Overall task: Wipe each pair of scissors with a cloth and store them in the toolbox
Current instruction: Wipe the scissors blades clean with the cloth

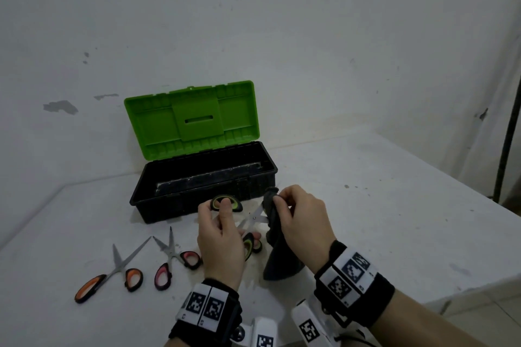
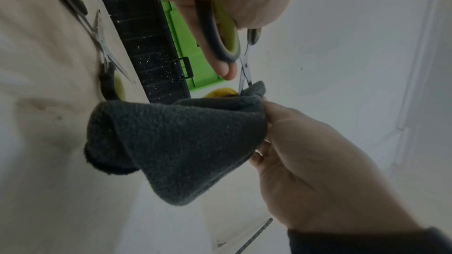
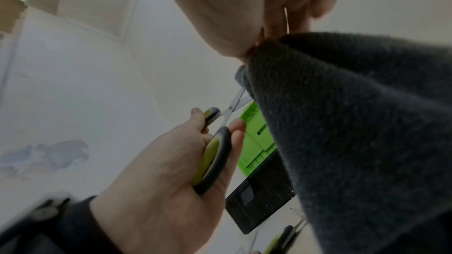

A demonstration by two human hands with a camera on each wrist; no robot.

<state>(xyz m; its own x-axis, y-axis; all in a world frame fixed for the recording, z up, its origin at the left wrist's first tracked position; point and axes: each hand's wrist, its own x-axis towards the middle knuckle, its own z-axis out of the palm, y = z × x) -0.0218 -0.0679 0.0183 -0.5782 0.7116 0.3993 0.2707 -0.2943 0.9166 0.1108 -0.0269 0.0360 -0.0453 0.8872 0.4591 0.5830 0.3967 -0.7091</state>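
My left hand [image 1: 217, 214] grips the green-and-black scissors [image 1: 253, 219] by their handles, which are spread apart, just in front of the toolbox. My right hand [image 1: 282, 201] pinches a dark grey cloth [image 1: 275, 236] around the blades; the cloth's tail hangs to the table. In the left wrist view the cloth [image 2: 183, 142] covers the blade tips below the scissors' handle [image 2: 226, 34]. The right wrist view shows the scissors [image 3: 215, 152] in my left hand [image 3: 171, 171]. The toolbox's black base [image 1: 203, 205] stands open with its green lid [image 1: 191, 118] upright. Orange-handled scissors [image 1: 112, 276] and pink-handled scissors [image 1: 174, 259] lie open at the front left.
The white table [image 1: 380, 205] ends in an edge at the right, where a dark pole [image 1: 507, 121] stands against the wall. The toolbox stands close to the back wall.
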